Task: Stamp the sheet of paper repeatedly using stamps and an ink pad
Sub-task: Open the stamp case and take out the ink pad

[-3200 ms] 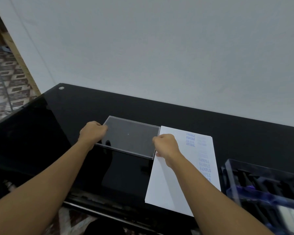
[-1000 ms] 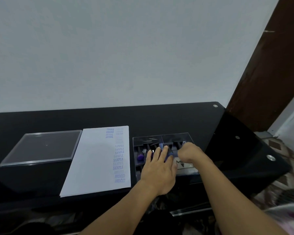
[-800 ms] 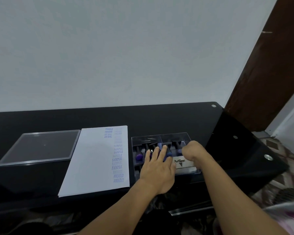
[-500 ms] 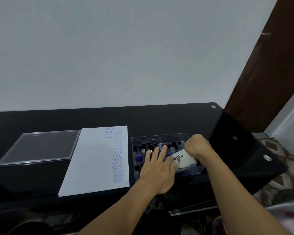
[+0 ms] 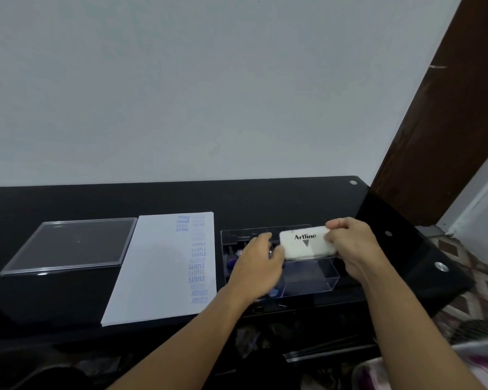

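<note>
- One sheet of paper
- One ink pad
- One clear box; stamps too hidden to count
- One clear lid
- Two hands: left hand, right hand
- One table

Ink pad lifted (by right hand).

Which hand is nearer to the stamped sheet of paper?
Left. The left hand hovers over the stamp box just right of the sheet of paper; the right hand holds the ink pad farther right.

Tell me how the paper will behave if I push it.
Likely slides easily: the paper lies flat on a glossy table. Probably floppy if lifted by one edge, since it looks thin.
</note>
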A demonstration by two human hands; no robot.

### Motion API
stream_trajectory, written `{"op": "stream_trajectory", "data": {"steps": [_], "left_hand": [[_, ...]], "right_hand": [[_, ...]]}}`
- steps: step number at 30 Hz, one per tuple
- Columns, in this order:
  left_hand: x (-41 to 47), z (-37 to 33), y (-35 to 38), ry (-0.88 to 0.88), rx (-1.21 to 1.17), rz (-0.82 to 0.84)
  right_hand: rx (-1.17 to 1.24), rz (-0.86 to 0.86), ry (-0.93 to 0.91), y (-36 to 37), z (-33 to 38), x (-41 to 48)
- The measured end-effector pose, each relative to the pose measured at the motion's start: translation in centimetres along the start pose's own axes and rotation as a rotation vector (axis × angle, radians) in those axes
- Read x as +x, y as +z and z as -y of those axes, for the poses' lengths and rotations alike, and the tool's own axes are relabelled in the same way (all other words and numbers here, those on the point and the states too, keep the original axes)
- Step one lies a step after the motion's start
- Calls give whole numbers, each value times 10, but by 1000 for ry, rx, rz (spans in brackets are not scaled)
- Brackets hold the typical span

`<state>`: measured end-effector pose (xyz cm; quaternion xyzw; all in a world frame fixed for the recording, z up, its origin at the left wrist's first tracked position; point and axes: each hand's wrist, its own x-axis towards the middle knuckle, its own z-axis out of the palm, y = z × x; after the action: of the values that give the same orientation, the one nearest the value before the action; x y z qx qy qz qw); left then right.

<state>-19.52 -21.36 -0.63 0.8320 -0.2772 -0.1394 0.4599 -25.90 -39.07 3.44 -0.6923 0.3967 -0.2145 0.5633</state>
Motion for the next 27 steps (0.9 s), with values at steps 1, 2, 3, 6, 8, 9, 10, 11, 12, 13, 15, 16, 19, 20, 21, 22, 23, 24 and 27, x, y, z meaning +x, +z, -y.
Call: {"op": "stream_trajectory", "data": {"steps": [1, 2, 3, 6, 8, 9, 10, 11, 12, 13, 15, 16, 19, 20, 21, 22, 23, 24, 27], "left_hand": [[-1, -6, -8, -22, -75, -2], [-2, -11, -17, -36, -133, -5], [-2, -14, -26, -39, -181, -18], [-8, -16, -54, -75, -333, -66], [-14, -13, -76, -100, -416, -117], [-18, -11, -87, -111, -441, -145], [-22, -6, -98, -122, -453, -171], [-26, -1, -109, -131, -462, -192], [-30, 5, -119, -137, -462, -209], [-35, 12, -128, -146, -456, -222], [-45, 26, -147, -177, -411, -251], [-50, 33, -156, -200, -389, -269], [-66, 58, -181, -260, -326, -339], [-71, 68, -189, -275, -303, -362], [-76, 78, -196, -284, -287, -381], [-81, 89, -203, -292, -275, -397], [-86, 98, -209, -299, -261, -411], [-91, 108, -215, -308, -247, -430], [-105, 136, -232, -337, -236, -494]], "right_hand": [[39, 10, -2, 1, 5, -1], [71, 25, -3, 4, 9, -3], [101, 42, -5, 9, 13, -5], [185, 102, -27, 27, 21, -14], [203, 149, -58, 43, 27, -24], [207, 175, -71, 52, 29, -30], [203, 205, -79, 61, 31, -37], [182, 236, -93, 70, 34, -45], [155, 268, -116, 79, 37, -54], [125, 306, -152, 87, 40, -63], [77, 398, -240, 103, 44, -82], [50, 449, -279, 111, 46, -92], [-89, 591, -351, 140, 46, -115], [-125, 626, -363, 152, 44, -121], [-171, 648, -370, 165, 40, -125], [-221, 663, -380, 178, 37, -132], [-270, 671, -397, 191, 34, -138], [-308, 682, -416, 203, 31, -144], [-366, 749, -491, 236, 22, -161]]}}
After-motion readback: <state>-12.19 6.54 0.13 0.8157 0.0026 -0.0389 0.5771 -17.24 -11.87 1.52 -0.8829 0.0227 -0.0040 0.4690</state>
